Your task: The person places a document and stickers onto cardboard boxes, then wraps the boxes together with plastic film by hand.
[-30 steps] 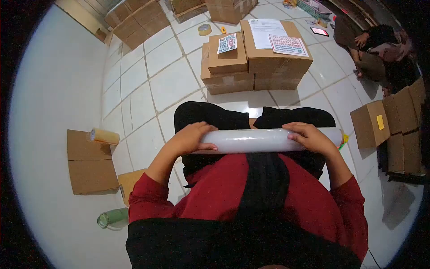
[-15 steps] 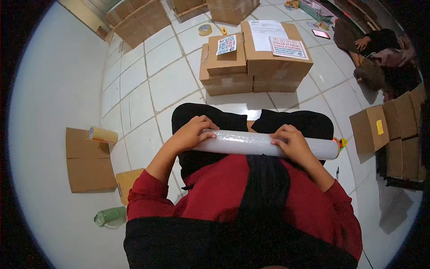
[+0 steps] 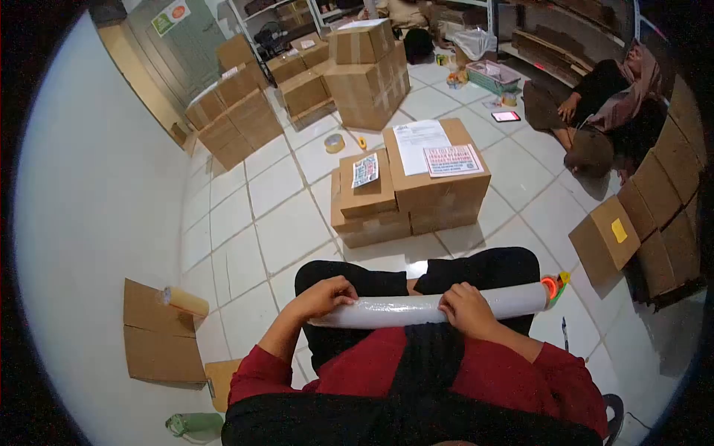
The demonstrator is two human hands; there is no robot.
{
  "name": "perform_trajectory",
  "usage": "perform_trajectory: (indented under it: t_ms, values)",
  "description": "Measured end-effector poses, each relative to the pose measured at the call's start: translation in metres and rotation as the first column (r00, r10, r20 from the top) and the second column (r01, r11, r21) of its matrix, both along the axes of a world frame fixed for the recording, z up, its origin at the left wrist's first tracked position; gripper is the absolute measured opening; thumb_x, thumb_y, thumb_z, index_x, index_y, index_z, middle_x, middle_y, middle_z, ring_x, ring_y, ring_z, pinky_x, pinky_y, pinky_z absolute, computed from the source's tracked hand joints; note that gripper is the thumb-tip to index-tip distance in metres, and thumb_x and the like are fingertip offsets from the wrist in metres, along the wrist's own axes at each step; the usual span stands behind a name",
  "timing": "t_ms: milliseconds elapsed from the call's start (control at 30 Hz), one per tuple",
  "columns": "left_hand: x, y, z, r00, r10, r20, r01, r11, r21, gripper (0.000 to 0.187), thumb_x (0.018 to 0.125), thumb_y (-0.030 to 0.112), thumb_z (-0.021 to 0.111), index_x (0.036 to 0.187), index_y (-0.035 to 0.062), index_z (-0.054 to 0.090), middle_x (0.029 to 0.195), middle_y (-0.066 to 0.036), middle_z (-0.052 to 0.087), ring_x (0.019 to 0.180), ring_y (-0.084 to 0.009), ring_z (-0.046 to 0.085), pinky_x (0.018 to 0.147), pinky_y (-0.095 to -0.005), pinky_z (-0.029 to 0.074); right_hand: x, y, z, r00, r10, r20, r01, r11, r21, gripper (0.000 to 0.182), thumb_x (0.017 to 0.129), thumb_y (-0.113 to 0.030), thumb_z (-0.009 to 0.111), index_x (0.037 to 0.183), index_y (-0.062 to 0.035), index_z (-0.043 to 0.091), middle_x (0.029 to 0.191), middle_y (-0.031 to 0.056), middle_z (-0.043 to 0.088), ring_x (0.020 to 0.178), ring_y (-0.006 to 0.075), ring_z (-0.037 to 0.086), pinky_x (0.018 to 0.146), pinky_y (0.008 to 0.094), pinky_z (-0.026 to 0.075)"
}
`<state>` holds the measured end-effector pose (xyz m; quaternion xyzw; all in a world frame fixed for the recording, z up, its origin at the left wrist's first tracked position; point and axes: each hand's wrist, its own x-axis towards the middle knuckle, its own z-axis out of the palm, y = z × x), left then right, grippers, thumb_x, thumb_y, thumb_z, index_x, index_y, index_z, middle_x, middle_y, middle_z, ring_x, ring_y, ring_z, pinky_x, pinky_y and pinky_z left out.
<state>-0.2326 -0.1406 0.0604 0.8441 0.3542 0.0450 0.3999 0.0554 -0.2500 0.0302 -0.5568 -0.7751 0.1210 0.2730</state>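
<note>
A long roll of shiny clear wrap (image 3: 401, 311) lies across my lap, over the crossed legs in black trousers. My left hand (image 3: 327, 297) is curled round the roll near its left end. Farther right, my right hand (image 3: 467, 308) rests over the roll with its fingers bent onto the film. An orange ring (image 3: 550, 286) shows at the roll's right end. In front of my legs stand taped cardboard boxes (image 3: 444, 195), with papers (image 3: 452, 160) on top.
A tape roll (image 3: 335, 143) and yellow cutter (image 3: 362, 142) lie behind the boxes. Stacked cartons (image 3: 368, 85) stand farther back. Another person (image 3: 606, 97) sits at right, near a phone (image 3: 506, 117). Flat cardboard (image 3: 160, 334) and a green bottle (image 3: 195, 424) are at left.
The view has tilted up, so the boxes and lap sit lower and more of the room's back shows. My right hand has shifted a little left along the roll.
</note>
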Motion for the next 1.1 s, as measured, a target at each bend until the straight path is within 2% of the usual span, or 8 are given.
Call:
perform_trajectory:
  t_ms: [100, 433, 533, 600, 767, 833, 967, 1100]
  values:
    - [-0.002, 0.003, -0.003, 1.000, -0.008, -0.002, 0.008, 0.993, 0.116, 0.012, 0.070, 0.013, 0.056, 0.078, 0.0037, 0.055, 0.078, -0.010, 0.051, 0.081, -0.0244, 0.049, 0.071, -0.0312, 0.039, 0.003, 0.000, -0.004, 1.000, 0.014, -0.001, -0.014, 1.000, -0.004, 0.013, 0.065, -0.013, 0.058, 0.073, -0.0051, 0.052, 0.074, 0.0084, 0.048, 0.073, 0.0259, 0.046, 0.067, 0.0353, 0.038]
    - [0.005, 0.002, 0.001, 0.987, 0.049, -0.153, -0.036, 0.995, 0.088, 0.006, 0.070, 0.007, 0.052, 0.074, 0.0034, 0.052, 0.078, -0.010, 0.051, 0.079, -0.0260, 0.050, 0.070, -0.0318, 0.039, 0.014, -0.002, -0.007, 0.990, 0.047, -0.134, -0.051, 0.999, -0.021, 0.012, 0.064, -0.012, 0.059, 0.075, -0.0071, 0.057, 0.076, 0.0073, 0.049, 0.074, 0.0244, 0.046, 0.068, 0.0347, 0.039]
    - [0.004, -0.002, -0.002, 0.991, 0.090, -0.104, -0.066, 0.975, 0.214, 0.005, 0.072, 0.006, 0.050, 0.075, 0.0016, 0.049, 0.076, -0.011, 0.052, 0.075, -0.0244, 0.051, 0.068, -0.0307, 0.039, 0.014, -0.002, -0.006, 0.991, 0.016, -0.130, -0.020, 0.999, -0.027, 0.014, 0.065, -0.013, 0.059, 0.078, -0.0081, 0.057, 0.074, 0.0070, 0.049, 0.074, 0.0241, 0.047, 0.067, 0.0348, 0.039]
    - [0.002, -0.003, -0.002, 0.953, 0.292, 0.076, -0.297, 0.952, 0.071, 0.005, 0.076, 0.005, 0.047, 0.076, 0.0008, 0.046, 0.072, -0.011, 0.052, 0.069, -0.0225, 0.051, 0.065, -0.0292, 0.040, 0.012, 0.000, -0.003, 0.991, -0.007, -0.135, 0.001, 0.999, -0.041, 0.016, 0.066, -0.014, 0.059, 0.080, -0.0087, 0.058, 0.074, 0.0069, 0.049, 0.074, 0.0240, 0.047, 0.067, 0.0347, 0.039]
    - [0.000, -0.014, 0.006, 0.904, 0.402, 0.145, -0.418, 0.903, 0.105, 0.006, 0.079, 0.006, 0.044, 0.078, 0.0009, 0.041, 0.068, -0.009, 0.051, 0.065, -0.0193, 0.050, 0.062, -0.0282, 0.040, -0.011, 0.020, 0.007, 0.996, 0.083, -0.042, -0.081, 0.996, 0.046, 0.025, 0.070, -0.025, 0.055, 0.090, -0.0108, 0.057, 0.078, 0.0062, 0.052, 0.077, 0.0242, 0.048, 0.069, 0.0348, 0.039]
    - [-0.003, -0.015, 0.001, 0.876, 0.443, 0.188, -0.449, 0.893, -0.012, 0.008, 0.076, 0.003, 0.046, 0.082, 0.0019, 0.042, 0.075, -0.007, 0.050, 0.070, -0.0168, 0.049, 0.067, -0.0271, 0.040, -0.024, 0.032, -0.003, 0.988, 0.128, -0.087, -0.127, 0.992, 0.015, 0.023, 0.070, -0.025, 0.055, 0.087, -0.0110, 0.058, 0.080, 0.0060, 0.052, 0.079, 0.0243, 0.049, 0.070, 0.0351, 0.039]
    - [-0.005, -0.023, 0.008, 0.904, 0.322, 0.281, -0.363, 0.926, 0.107, 0.015, 0.076, 0.006, 0.050, 0.089, 0.0022, 0.045, 0.073, -0.008, 0.049, 0.067, -0.0178, 0.048, 0.064, -0.0278, 0.040, -0.038, 0.044, -0.005, 0.969, 0.230, -0.088, -0.240, 0.963, -0.123, 0.016, 0.071, -0.023, 0.053, 0.077, -0.0091, 0.058, 0.080, 0.0063, 0.052, 0.079, 0.0245, 0.049, 0.070, 0.0361, 0.040]
    - [-0.008, -0.021, 0.015, 0.961, 0.253, 0.115, -0.276, 0.920, 0.280, 0.030, 0.067, 0.008, 0.059, 0.096, 0.0067, 0.051, 0.073, -0.008, 0.045, 0.075, -0.0210, 0.047, 0.067, -0.0281, 0.039, -0.043, 0.046, 0.003, 0.973, 0.218, -0.077, -0.229, 0.953, -0.200, 0.016, 0.071, -0.024, 0.053, 0.076, -0.0093, 0.058, 0.080, 0.0064, 0.052, 0.080, 0.0246, 0.049, 0.070, 0.0370, 0.040]
